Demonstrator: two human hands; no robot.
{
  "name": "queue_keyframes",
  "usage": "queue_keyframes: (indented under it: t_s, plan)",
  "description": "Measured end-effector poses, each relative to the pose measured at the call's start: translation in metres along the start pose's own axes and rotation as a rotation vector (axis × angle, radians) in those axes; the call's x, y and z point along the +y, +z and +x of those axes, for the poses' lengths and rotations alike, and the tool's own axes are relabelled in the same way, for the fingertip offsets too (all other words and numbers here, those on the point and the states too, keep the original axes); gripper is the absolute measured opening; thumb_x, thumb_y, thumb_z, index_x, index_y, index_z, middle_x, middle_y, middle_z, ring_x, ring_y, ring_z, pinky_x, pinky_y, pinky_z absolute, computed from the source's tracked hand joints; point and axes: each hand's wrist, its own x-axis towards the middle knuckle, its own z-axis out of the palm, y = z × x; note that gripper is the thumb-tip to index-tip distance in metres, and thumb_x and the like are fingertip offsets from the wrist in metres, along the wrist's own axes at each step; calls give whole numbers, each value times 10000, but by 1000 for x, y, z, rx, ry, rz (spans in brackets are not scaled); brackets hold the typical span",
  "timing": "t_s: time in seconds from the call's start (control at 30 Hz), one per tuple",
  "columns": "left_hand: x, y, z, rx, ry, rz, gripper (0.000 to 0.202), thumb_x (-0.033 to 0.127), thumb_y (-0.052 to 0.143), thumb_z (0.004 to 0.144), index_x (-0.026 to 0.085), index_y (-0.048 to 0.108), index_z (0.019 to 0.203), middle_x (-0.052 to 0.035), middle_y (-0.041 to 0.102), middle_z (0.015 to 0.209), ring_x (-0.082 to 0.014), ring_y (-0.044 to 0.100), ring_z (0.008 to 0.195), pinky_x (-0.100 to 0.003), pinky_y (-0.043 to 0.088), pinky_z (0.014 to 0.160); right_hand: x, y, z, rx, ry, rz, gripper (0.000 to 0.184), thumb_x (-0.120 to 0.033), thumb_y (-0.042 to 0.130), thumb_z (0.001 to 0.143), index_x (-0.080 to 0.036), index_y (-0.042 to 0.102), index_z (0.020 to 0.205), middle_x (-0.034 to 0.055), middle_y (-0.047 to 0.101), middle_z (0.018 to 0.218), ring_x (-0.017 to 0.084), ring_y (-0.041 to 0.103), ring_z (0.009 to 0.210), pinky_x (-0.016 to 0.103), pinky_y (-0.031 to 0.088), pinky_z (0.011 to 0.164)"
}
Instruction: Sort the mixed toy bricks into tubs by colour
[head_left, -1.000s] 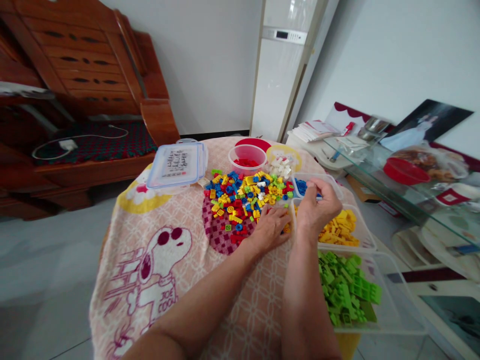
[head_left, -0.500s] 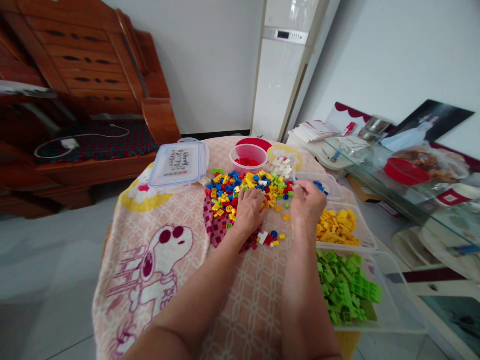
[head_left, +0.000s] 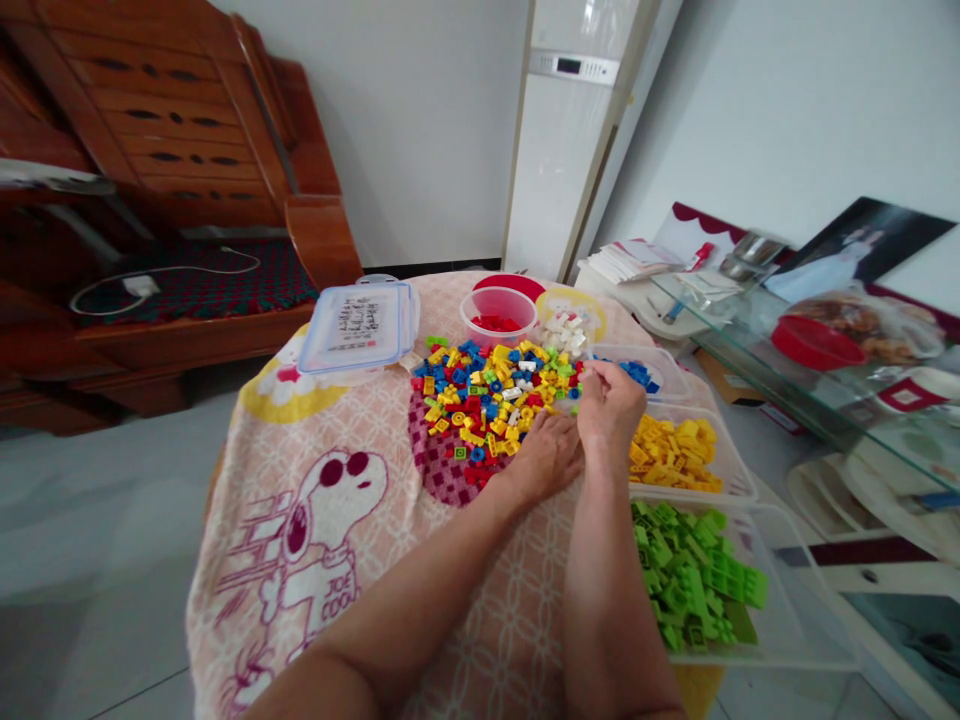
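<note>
My left hand [head_left: 549,452] lies low on the table with its fingers stretched out, at the right front edge of a mixed pile of toy bricks [head_left: 480,390] in yellow, blue, red, green and white. Close beside it, my right hand [head_left: 609,402] is raised with its fingers curled together; whatever they hold is hidden. Behind that hand sits a clear box with blue bricks [head_left: 636,375]. To its right is a box of yellow bricks [head_left: 679,455], and nearer me one of green bricks [head_left: 697,575].
A round tub [head_left: 499,310] of red pieces stands behind the pile, with white bricks [head_left: 564,333] beside it. A blue-rimmed lid [head_left: 356,325] lies at the back left. A patterned cloth [head_left: 480,600] covers the table. A cluttered glass shelf [head_left: 810,370] is on the right.
My left hand has slid right and towards me, off the middle of the pile, covering where several loose pieces lay. My right hand has shifted slightly left, still closed.
</note>
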Motion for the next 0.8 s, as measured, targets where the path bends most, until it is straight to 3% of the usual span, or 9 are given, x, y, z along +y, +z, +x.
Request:
queue_keyframes:
  t_s: [0.17,0.33,0.47,0.6,0.8]
  plan:
    - [-4,-17,-2,-75,85,-7,140,217,584,920,173,713,883,-118,745,1012,-265,664,1027,-435,430,1122,1,1,0,39,-3,17,287,-256,503,833,-182,773,895,89,794,876,232,713,817,318,554,811]
    - [-9,-17,-8,-122,182,-44,152,298,721,837,197,709,950,-96,729,1119,-282,633,1118,-486,360,1182,2,-1,1,88,12,26,277,-254,502,817,-182,765,869,79,779,819,228,701,778,316,553,779]
    - [-14,-20,-8,-108,139,15,42,197,654,854,206,693,841,-78,722,1037,-277,624,1127,-540,268,1242,5,1,2,113,10,46,273,-254,506,815,-179,763,866,78,770,799,229,700,773,316,551,763]
    - [-29,-36,-7,-40,37,87,148,124,582,859,203,679,780,-68,725,952,-260,638,1055,-571,215,1263,11,3,2,127,-7,59,288,-261,513,819,-168,778,887,85,780,818,226,707,773,311,550,763]
    - [-57,-60,-11,124,-138,68,195,86,569,820,225,705,831,-52,748,989,-257,657,1070,-565,293,1230,15,6,2,-56,-9,-20,273,-261,547,827,-169,798,882,85,795,837,231,722,796,311,537,781]
